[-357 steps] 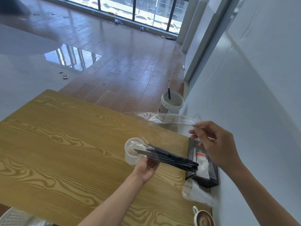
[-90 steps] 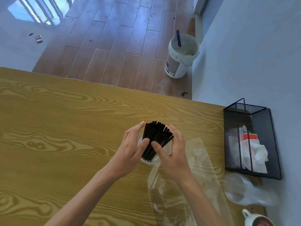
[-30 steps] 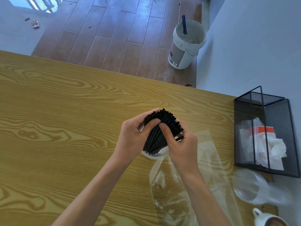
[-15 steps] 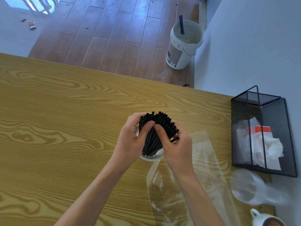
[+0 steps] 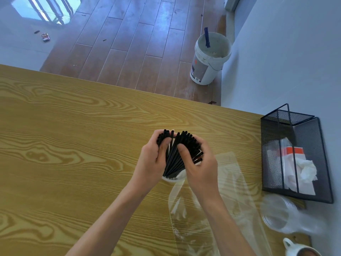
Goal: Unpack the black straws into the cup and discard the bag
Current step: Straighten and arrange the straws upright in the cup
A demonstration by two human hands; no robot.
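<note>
- On the wooden table (image 5: 73,137), near its right side, a clear cup (image 5: 173,179) stands upright with a bundle of black straws (image 5: 177,156) in it, their tops fanned out above the rim.
- Left hand (image 5: 150,163) wraps the left part of the bundle, fingers curled round the straws, thumb laid across the near side.
- Right hand (image 5: 200,166) grips the right part the same way, thumb pressed on the straws; the two hands sit close together, a few straws showing in the gap between the thumbs.
- Cup mostly hidden by both hands; only its near rim and wall show.
- Clear plastic bag (image 5: 221,200) lies flat on the table just right of the cup, under the right forearm, empty of straws.
- Right edge: black mesh organizer (image 5: 273,145) holding white tissue; sleeve of clear cups (image 5: 280,217) lying beside it; a mug (image 5: 295,250) at the near corner.
- White bucket (image 5: 204,69) on the floor beyond the table.
</note>
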